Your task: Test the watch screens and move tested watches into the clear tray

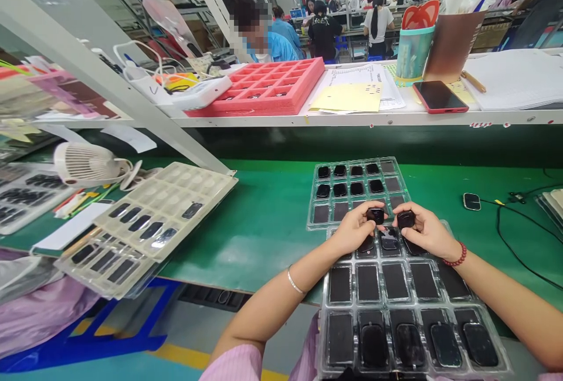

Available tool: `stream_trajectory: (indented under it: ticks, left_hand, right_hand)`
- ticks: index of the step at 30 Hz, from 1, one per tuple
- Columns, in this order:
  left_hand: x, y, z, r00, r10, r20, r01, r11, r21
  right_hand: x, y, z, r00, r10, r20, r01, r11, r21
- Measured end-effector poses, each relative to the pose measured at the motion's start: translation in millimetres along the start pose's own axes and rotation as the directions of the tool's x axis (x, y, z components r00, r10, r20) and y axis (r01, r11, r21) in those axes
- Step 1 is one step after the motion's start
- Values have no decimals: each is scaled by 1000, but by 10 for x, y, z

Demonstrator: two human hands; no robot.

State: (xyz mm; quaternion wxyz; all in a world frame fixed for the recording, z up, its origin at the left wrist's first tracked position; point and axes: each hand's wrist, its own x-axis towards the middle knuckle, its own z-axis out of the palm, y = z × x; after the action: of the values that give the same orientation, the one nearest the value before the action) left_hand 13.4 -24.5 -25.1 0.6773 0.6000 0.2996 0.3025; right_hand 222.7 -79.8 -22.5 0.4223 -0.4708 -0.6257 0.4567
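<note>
My left hand (352,230) pinches a small black square watch body (376,215) between thumb and fingers. A similar black watch body (405,219) is gripped in my right hand (427,233), a short gap from the first. Both hands are over the far end of a clear plastic tray (396,305) with dark-lined pockets. Dark watch bodies (389,239) sit in its far row, partly covered by my hands. Several larger dark rounded pieces (410,346) lie in its near row. Just beyond, a second clear tray (311,202) holds several black watch bodies (357,188).
Cream trays (165,211) with dark screens overhang the green bench (211,240) at left, near a white fan (88,164). Right lies a small watch (471,201) beside black cables (505,234). The shelf bears a red foam tray (281,79) and a phone (440,97). People sit beyond.
</note>
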Motion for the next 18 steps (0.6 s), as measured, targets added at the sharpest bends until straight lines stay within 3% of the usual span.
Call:
stream_trajectory:
  ticks: [14,18]
  left_hand:
    - [12,8,14,1000,-24,-8,23,999,-26]
    - [39,-30,3,1000,-13,-22,10,993,-121]
  right_hand:
    - [6,47,17,1000,24,-17,-24,1000,4]
    - [15,58,27,999,13,-35,-12,1000,27]
